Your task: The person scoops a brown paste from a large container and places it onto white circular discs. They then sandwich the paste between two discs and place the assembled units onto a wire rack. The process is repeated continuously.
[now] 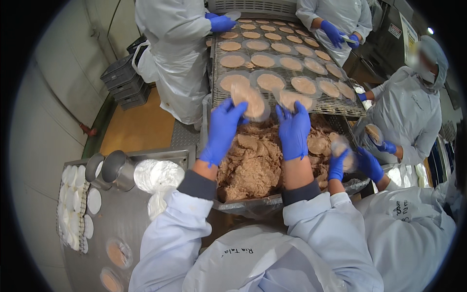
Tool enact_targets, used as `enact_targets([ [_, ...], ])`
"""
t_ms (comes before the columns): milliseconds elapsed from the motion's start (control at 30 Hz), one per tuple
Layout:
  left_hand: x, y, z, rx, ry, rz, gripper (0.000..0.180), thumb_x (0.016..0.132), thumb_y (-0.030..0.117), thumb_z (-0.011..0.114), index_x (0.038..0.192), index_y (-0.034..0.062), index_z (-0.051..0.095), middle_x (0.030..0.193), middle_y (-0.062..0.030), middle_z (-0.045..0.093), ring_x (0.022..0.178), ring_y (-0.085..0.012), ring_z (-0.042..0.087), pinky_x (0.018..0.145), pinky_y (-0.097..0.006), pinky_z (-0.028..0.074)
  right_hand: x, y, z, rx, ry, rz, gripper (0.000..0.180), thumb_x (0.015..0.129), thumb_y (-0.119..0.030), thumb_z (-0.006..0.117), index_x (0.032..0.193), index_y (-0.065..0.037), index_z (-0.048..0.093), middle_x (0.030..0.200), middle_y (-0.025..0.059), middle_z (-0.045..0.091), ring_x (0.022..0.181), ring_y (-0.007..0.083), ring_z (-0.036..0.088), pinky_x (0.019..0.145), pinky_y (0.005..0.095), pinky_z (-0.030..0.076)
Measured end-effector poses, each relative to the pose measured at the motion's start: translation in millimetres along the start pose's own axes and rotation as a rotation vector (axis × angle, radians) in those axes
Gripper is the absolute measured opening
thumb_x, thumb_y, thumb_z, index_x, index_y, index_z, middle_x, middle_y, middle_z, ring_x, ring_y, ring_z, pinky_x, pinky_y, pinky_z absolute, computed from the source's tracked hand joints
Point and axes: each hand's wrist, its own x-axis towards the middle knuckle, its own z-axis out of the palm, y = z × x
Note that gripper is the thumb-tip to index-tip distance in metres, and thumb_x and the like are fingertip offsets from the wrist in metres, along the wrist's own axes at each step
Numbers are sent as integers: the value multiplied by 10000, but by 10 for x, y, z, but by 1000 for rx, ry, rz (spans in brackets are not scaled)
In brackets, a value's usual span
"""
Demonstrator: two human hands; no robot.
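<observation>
Both my hands wear blue gloves and reach over a lined tub [253,207] heaped with pinkish-brown minced meat [255,165]. My left hand [224,126] grips the edge of a thin round meat patty [250,101] on clear film, tilted and slightly blurred above the belt's near end. To its right, my right hand [294,129] has its fingertips at the near edge of another patty [295,99] on film, which it pinches. Beyond them, rows of similar patties [262,60] on clear discs lie on a wire mesh conveyor [279,88].
Co-workers stand at the conveyor's far left [170,53] and far right [340,22]. Close on my right, another person's gloved hands [352,163] handle a patty over the tub; a further worker [406,117] holds one. A steel table [109,224] at left bears metal cylinders [118,170] and film discs [158,175].
</observation>
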Motion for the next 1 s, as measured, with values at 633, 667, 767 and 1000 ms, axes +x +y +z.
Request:
enact_targets([
  [633, -292, -579, -559, -335, 28, -337, 449, 868, 290, 502, 1212, 15, 414, 1153, -102, 524, 967, -209, 543, 789, -278, 439, 51, 124, -265, -68, -254, 299, 454, 865, -273, 440, 1247, -54, 331, 1269, 144, 398, 1147, 336, 423, 947, 483, 354],
  [667, -266, -620, -468, -392, 10, -317, 432, 876, 279, 486, 1204, 5, 420, 1171, -117, 508, 985, -222, 538, 810, -293, 437, 52, 153, -326, -58, -232, 295, 454, 865, -287, 440, 1241, -54, 337, 1272, 140, 396, 1146, 338, 423, 947, 485, 351],
  [767, -200, -698, -257, -530, -39, -125, 377, 875, 219, 494, 1160, -23, 447, 1146, -137, 510, 991, -224, 536, 827, -307, 447, 108, 190, -484, 48, -91, 373, 517, 864, -394, 418, 1239, -46, 340, 1289, 142, 378, 1189, 367, 371, 970, 529, 300],
  [1000, -344, -675, -131, -129, 261, 69, 226, 830, 137, 552, 1015, 8, 566, 960, -104, 589, 846, -205, 590, 766, -285, 471, -102, 277, -529, -93, -226, 528, 633, 863, -501, 280, 1274, -21, 320, 1322, 173, 327, 1216, 331, 327, 992, 533, 262],
])
